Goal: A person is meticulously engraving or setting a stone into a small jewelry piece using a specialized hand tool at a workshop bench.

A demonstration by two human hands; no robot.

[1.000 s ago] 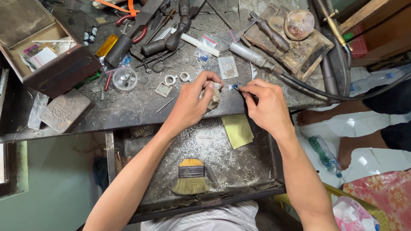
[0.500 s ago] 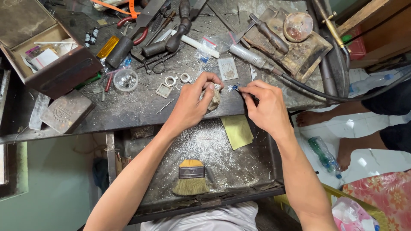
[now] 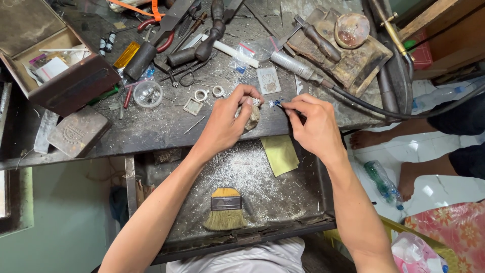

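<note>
Pinched between the thumb and first fingers of the left hand [image 3: 228, 117] is a small silver piece [image 3: 256, 102], held over a pale lump [image 3: 251, 119] tucked under the same hand. A thin tool with a tiny blue bit [image 3: 275, 103] at its tip is nipped tight in the grip of the right hand [image 3: 313, 125], and the tip is kept just beside the silver piece, at the front edge of the bench [image 3: 151, 132].

Things could go wrong here. If either pinch is loosened, the silver piece could be dropped into the open drawer [image 3: 298, 202] below. Silver scraps are spread there by a brush [image 3: 225, 209] and a yellow pad [image 3: 281, 154], so it could be lost among them. If the tool is pushed too hard, the blue bit could be flicked away or a finger poked. Two small rings [image 3: 210, 93] near the left hand could be knocked off.
</note>
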